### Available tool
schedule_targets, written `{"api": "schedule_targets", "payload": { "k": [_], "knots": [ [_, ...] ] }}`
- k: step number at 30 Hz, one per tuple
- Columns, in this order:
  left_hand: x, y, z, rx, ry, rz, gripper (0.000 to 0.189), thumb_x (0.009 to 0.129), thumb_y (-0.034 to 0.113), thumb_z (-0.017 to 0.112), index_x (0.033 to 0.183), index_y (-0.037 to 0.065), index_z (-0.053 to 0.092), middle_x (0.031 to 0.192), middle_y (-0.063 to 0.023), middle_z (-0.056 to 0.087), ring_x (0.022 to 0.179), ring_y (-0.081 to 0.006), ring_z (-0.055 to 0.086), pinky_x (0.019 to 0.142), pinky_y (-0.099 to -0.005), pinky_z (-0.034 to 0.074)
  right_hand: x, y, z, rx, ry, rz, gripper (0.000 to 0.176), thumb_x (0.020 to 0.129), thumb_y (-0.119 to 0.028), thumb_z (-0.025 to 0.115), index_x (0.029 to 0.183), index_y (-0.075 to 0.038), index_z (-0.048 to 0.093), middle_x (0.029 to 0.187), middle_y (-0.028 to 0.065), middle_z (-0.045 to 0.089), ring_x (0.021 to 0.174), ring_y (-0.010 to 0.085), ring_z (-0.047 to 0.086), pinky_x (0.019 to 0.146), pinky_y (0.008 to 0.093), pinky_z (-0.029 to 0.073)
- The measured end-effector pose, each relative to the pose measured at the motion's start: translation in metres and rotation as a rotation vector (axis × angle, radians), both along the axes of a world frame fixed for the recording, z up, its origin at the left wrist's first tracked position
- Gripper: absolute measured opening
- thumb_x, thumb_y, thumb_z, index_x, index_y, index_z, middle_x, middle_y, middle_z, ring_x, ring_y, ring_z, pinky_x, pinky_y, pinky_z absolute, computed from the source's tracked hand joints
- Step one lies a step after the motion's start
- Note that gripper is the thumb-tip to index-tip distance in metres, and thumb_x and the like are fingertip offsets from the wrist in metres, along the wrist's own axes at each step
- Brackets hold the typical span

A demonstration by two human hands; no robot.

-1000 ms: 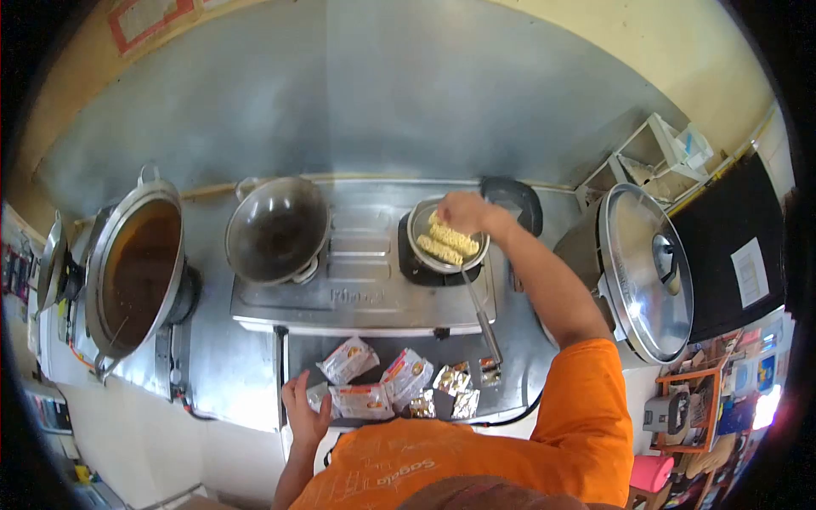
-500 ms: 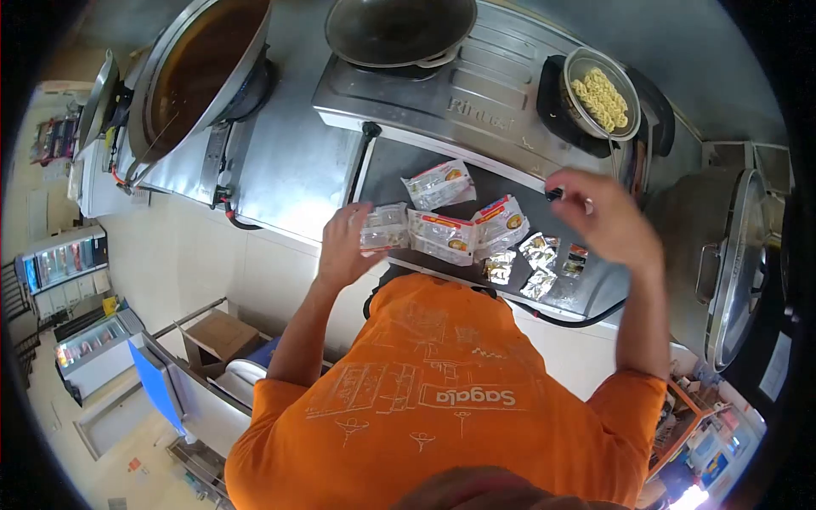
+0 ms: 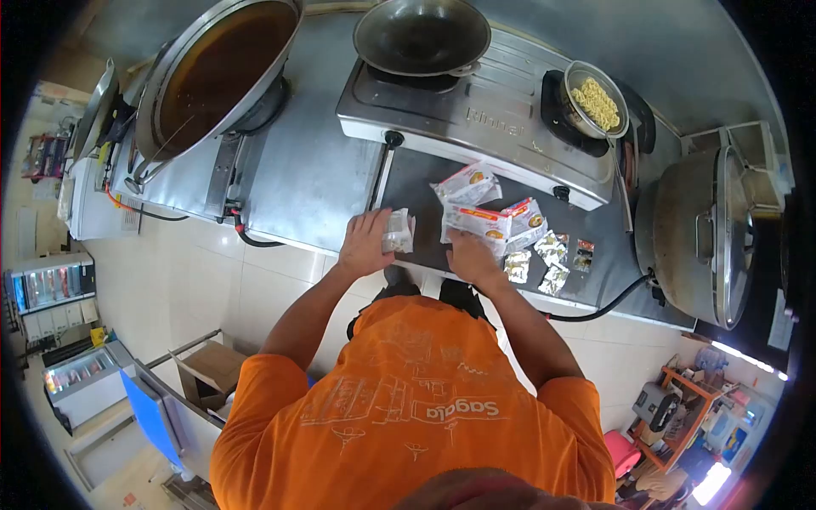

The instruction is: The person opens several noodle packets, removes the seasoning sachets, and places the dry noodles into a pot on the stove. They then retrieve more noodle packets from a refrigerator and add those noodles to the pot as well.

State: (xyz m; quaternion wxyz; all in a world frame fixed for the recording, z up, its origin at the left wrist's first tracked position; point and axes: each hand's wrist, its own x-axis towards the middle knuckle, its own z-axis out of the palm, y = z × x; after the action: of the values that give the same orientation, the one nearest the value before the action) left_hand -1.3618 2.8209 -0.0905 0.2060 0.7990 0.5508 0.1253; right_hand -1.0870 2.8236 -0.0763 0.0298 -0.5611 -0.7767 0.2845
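Observation:
My left hand [image 3: 365,245] rests at the counter's front edge, its fingers closed over a clear plastic wrapper [image 3: 399,232] that sticks out on the right. My right hand [image 3: 474,257] is curled against the lower left of a printed noodle packet [image 3: 480,223], with some fingertips hidden by it. Another noodle packet [image 3: 467,184] lies behind, and a third noodle packet [image 3: 529,219] lies to the right. Several silver seasoning sachets [image 3: 552,276] are spread on the dark counter [image 3: 425,166] beyond my right hand.
Behind the packets stands a two-burner gas stove [image 3: 476,119], carrying a wok [image 3: 421,38] and a pot [image 3: 582,81] with a noodle block [image 3: 595,104]. A big pan of brown liquid [image 3: 225,72] is at left, a large lidded pot [image 3: 680,225] at right. A black hose [image 3: 608,302] runs along the front.
My right hand has come down from beside the stove's right knob to the noodle packet, which has shifted slightly. My left hand stays at the clear wrapper. The camera view has shifted.

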Motion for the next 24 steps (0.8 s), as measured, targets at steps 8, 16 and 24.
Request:
{"api": "schedule_targets", "payload": {
  "k": [8, 16, 24],
  "knots": [
    [0.006, -0.014, -0.001, 0.146, -0.281, -0.077, 0.095, 0.061, 0.025, 0.079, 0.145, 0.006, 0.040, 0.138, -0.0199, 0.047, 0.128, -0.0408, 0.044, 0.109, -0.0503, 0.035, -0.061, 0.005, 0.025, -0.111, 0.386, -0.102, 0.024, 0.088, -0.024, 0.062, 0.102, -0.005, 0.067, 0.090, 0.0223, 0.069, 0.089, 0.0426, 0.066, 0.078, 0.0513, 0.053],
    [0.016, -0.019, 0.022, 0.141, -0.271, -0.161, 0.100, 0.066, 0.025, 0.081, 0.149, 0.002, 0.032, 0.140, -0.0235, 0.044, 0.130, -0.0419, 0.042, 0.111, -0.0503, 0.033, -0.058, 0.007, 0.039, -0.080, 0.301, -0.021, 0.028, 0.075, -0.027, 0.069, 0.092, -0.004, 0.069, 0.102, 0.0249, 0.063, 0.100, 0.0407, 0.057, 0.084, 0.0487, 0.050],
    [0.037, 0.005, 0.023, 0.189, -0.334, -0.033, 0.111, 0.063, 0.020, 0.085, 0.152, 0.000, 0.022, 0.137, -0.0264, 0.045, 0.127, -0.0436, 0.044, 0.109, -0.0520, 0.034, -0.040, 0.011, 0.094, 0.209, 0.467, -0.280, 0.025, 0.071, -0.014, 0.072, 0.093, -0.001, 0.069, 0.092, 0.0226, 0.059, 0.093, 0.0376, 0.060, 0.084, 0.0423, 0.050]
  ]
}}
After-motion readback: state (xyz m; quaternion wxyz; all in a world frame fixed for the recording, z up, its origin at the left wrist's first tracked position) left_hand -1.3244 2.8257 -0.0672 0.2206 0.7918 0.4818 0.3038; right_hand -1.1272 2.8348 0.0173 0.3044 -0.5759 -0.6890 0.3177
